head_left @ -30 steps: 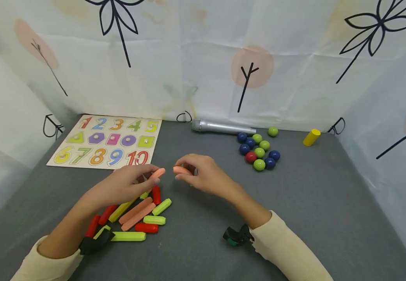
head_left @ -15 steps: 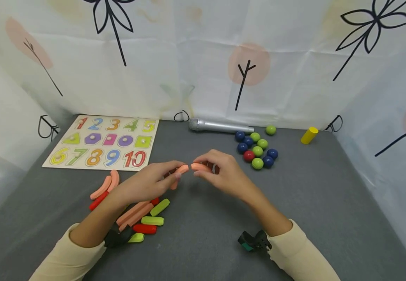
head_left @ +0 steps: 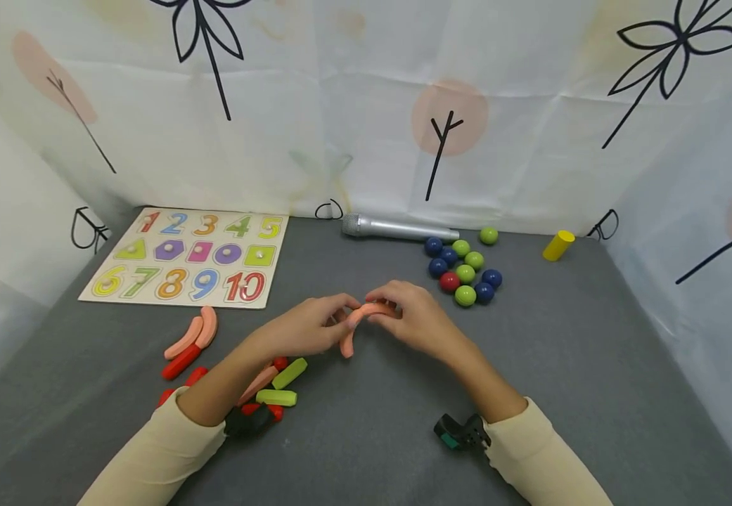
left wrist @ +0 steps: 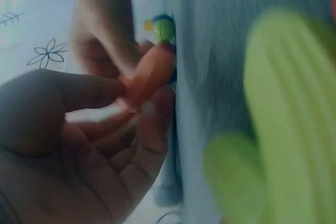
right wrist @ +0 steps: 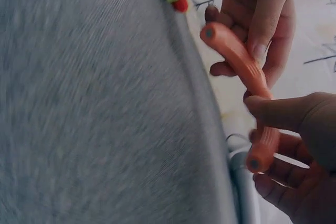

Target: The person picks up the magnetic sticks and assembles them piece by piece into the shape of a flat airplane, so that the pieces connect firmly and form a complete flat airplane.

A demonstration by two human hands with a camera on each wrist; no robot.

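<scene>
My left hand (head_left: 309,329) pinches a curved peach-coloured stick (right wrist: 231,51) between thumb and fingers above the table. Facing it, my right hand (head_left: 422,322) grips a second curved peach stick (right wrist: 264,148). The two sticks meet end to end in a wavy line, though fingers partly cover the joint in the right wrist view. Small dark discs show in their free ends. Beneath my left forearm lie red sticks (head_left: 182,360), lime sticks (head_left: 276,398) and a straight peach stick (head_left: 258,384); the arm hides part of this pile. Two more curved peach sticks (head_left: 208,327) lie left of it.
A number puzzle board (head_left: 182,256) lies at the back left. Along the rear curtain rests a silver microphone (head_left: 403,228). Right of centre sit several green, blue and red balls (head_left: 465,296), with a yellow cylinder (head_left: 558,245) farther right.
Both hands have moved rightward, and the gap between the two curved peach sticks has closed so their ends meet. The left forearm now covers more of the stick pile.
</scene>
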